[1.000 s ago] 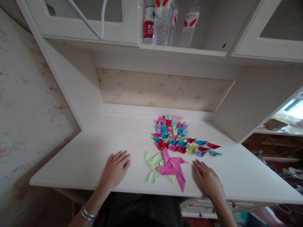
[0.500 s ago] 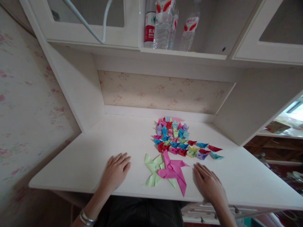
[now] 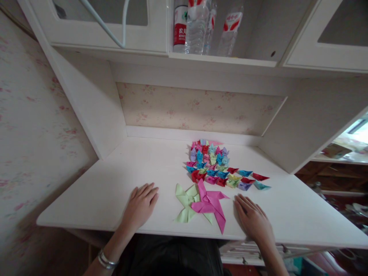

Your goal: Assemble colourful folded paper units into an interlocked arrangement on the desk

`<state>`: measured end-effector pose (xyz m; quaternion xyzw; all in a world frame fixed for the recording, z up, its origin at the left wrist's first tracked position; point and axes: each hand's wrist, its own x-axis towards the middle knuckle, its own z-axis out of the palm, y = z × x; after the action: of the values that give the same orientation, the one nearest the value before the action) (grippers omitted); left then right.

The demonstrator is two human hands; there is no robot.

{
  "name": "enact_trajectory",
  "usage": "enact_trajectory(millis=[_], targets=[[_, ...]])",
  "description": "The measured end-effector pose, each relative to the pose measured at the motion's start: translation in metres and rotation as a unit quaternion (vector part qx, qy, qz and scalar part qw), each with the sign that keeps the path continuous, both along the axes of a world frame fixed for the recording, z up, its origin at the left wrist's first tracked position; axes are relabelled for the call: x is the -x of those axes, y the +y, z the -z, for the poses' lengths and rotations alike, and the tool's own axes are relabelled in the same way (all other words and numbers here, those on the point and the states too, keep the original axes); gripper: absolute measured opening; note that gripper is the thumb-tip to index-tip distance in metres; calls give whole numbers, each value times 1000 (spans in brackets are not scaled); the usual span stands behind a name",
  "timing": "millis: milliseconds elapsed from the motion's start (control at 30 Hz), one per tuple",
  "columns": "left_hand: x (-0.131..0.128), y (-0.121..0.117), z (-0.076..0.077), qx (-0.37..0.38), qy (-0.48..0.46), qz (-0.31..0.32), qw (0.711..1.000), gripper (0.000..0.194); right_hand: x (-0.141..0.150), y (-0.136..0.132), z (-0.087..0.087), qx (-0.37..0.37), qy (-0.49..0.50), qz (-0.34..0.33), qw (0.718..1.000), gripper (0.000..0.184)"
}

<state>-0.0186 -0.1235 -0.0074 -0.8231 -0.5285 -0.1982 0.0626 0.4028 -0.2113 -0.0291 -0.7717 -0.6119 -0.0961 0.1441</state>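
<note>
Flat on the white desk (image 3: 86, 199) lies my left hand (image 3: 140, 205), fingers stretched out and holding nothing. My right hand (image 3: 253, 218) also rests palm down on the desk, its fingers extended and free of any object. Between the two hands lie a pale green paper pinwheel (image 3: 182, 195) and a pink paper pinwheel (image 3: 211, 201), which overlaps the green one. The pink pinwheel's tip points toward my right fingertips without touching them. Behind them stand rows of small folded paper boats (image 3: 222, 173) and other small folded paper pieces (image 3: 212, 153) in many colours.
Overhead, a cabinet shelf (image 3: 221, 59) holds several plastic bottles (image 3: 197, 30). A white cable (image 3: 106, 28) hangs at the upper left. Upright side panels (image 3: 80, 103) bound the desk on both sides. Drawers (image 3: 241, 253) sit below the front edge.
The camera view has shifted slightly, so the shelf and desk items appear a little higher. Both hands and the paper pieces stay in place on the desk.
</note>
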Motion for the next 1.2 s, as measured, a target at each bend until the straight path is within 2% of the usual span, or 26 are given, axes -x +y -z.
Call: enact_trajectory(millis=[133, 233, 300, 400, 467, 533, 600, 733, 900, 1067, 1200], targets=[[-1, 2, -3, -15, -33, -1, 999, 30, 2, 0, -2, 3, 4, 4, 1000, 42], [-14, -5, -11, -17, -86, 18, 996, 28, 2, 0, -3, 6, 8, 7, 1000, 42], [-35, -19, -20, -2, -113, 53, 992, 29, 2, 0, -2, 6, 11, 4, 1000, 42], [-79, -46, -31, 71, -109, 164, 978, 30, 1, 0, -2, 4, 12, -5, 1000, 42], [-106, -61, -33, 102, -98, 216, 966, 34, 1, -1, -2, 3, 13, -8, 1000, 42], [-125, -68, -30, 119, -84, 231, 962, 41, 1, -3, -2, 5, 16, -9, 1000, 42], [-133, -70, -25, 130, -70, 230, 962, 44, 0, -4, -3, 9, 19, -9, 1000, 43], [-122, -69, -22, 154, -37, 244, 957, 42, -3, -4, 0, 9, 15, -15, 1000, 42], [-87, -69, -37, 162, -20, 303, 939, 43, -10, -2, 9, 3, 11, -23, 1000, 41], [-65, -60, -46, 165, -23, 274, 947, 42, -17, 0, 18, -4, 12, -21, 1000, 44], [-53, -51, -47, 161, -19, 272, 949, 41, -22, -1, 21, -5, -6, -54, 999, 41]])
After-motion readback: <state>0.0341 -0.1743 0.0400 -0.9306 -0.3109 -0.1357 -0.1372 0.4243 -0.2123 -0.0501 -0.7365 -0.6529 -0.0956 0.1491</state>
